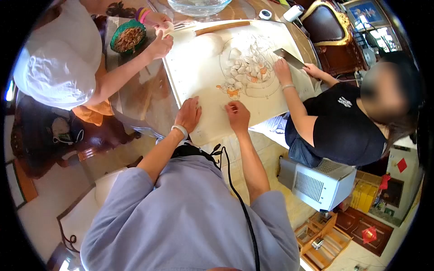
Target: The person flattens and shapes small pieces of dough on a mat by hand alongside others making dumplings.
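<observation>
My left hand (189, 114) rests on the near left part of the white mat (208, 126), fingers stretched out and holding nothing that I can see. To its right my right hand (238, 117) is closed, its fingertips pinched at a small pale piece of dough (223, 107) against the mat. Beyond it lies a heap of cut dough pieces (246, 67), dusted with flour over the mat's printed ring. A larger smooth lump of dough (205, 45) sits farther back, near a wooden rolling pin (221, 28).
At left, a person's hands (163, 38) hold dough beside a green bowl of filling (129, 38). At right, another person's hand (312, 70) grips a cleaver (289, 58). A glass bowl (199, 7) stands at the back. A black cable (235, 194) hangs over my front.
</observation>
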### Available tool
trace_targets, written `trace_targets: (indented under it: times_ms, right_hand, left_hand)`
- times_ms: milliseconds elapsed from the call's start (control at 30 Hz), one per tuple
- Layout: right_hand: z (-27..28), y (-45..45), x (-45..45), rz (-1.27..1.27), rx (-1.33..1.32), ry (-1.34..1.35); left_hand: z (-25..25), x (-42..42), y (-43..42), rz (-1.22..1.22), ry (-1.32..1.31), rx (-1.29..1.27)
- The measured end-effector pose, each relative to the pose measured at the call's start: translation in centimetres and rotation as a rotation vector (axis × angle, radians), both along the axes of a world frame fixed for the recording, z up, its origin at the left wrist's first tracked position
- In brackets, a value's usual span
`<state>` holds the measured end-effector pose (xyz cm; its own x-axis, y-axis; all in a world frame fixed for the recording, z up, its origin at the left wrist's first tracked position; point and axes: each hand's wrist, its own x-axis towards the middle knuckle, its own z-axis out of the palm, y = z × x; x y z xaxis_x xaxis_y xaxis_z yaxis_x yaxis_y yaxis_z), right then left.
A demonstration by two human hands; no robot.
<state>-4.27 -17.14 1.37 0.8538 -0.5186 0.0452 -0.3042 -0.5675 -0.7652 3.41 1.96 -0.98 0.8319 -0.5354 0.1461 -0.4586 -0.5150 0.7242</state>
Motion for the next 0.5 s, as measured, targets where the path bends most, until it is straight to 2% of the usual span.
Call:
trace_targets:
  times_ms: [67, 167, 300, 367, 400, 500]
  right_hand:
    - [-0.8, -1.0, 0.1, -0.191, 0.020, -0.043]
    - [-0.8, -1.6, 0.8, -0.212, 0.233, 0.103]
    - [-0.6, -0.6, 1.8, -0.074, -0.050, 0.216]
    - [0.0, 0.2, 2.2, -0.030, -0.167, 0.256]
    - [-0.7, 0.5, 2.1, -0.009, -0.220, 0.190]
    - [-0.2, 1.0, 2.2, 0.019, -0.213, 0.239]
  left_hand:
    - [0.0, 0.0, 0.0, 0.001, 0.035, 0.020]
    - [-0.2, 0.0, 0.0, 0.009, -0.023, 0.014]
    - [-0.4, 0.0, 0.0, 0.003, -0.092, 0.000]
    - [-0.2, 0.3, -0.1, 0.010, -0.046, 0.052]
    - [-0.2, 0.1, -0.1, 0.010, -0.022, 0.078]
    - [-0.4, 0.1, 0.1, -0.007, -0.019, 0.107]
